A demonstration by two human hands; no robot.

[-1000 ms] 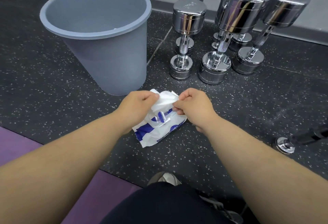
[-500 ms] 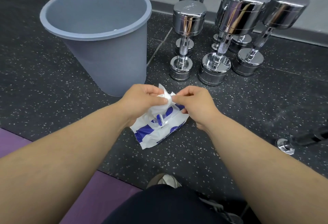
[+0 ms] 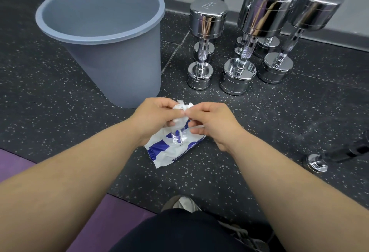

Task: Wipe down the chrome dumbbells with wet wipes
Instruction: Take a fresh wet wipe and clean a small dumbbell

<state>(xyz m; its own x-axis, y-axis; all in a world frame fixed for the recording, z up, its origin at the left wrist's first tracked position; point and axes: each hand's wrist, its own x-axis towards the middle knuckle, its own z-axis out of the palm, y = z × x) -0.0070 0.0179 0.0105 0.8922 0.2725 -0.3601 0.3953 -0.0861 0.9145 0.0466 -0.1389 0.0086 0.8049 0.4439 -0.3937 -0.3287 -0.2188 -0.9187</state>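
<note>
The wipe (image 3: 180, 109), a loose sheet stretched between the hands a second ago, is now bunched into a small wad, and the hands have closed in until their fingertips meet, just in front of the bin (image 3: 123, 71). The left hand (image 3: 155, 117) grips the wad with curled fingers. The right hand (image 3: 213, 123) pinches its near edge between thumb and forefinger. The sheet looks free of its pack, so it is likely being folded for use; wiping has not begun.

The grey bin stands upright on the speckled floor (image 3: 50, 101). Nothing shows inside it from this angle, which suggests no used wipes have gone in.

The dumbbells (image 3: 265, 9) stand on end in a cluster just right of the bin, bright chrome, none touched by either hand.

The pack (image 3: 171, 149), white and blue, lies flat in front of the bin, below the hands. Its clear flap appears lifted, and what is left inside is hidden.

Far right of the bin, a dark bar (image 3: 317, 164) with a chrome end lies on the floor.
</note>
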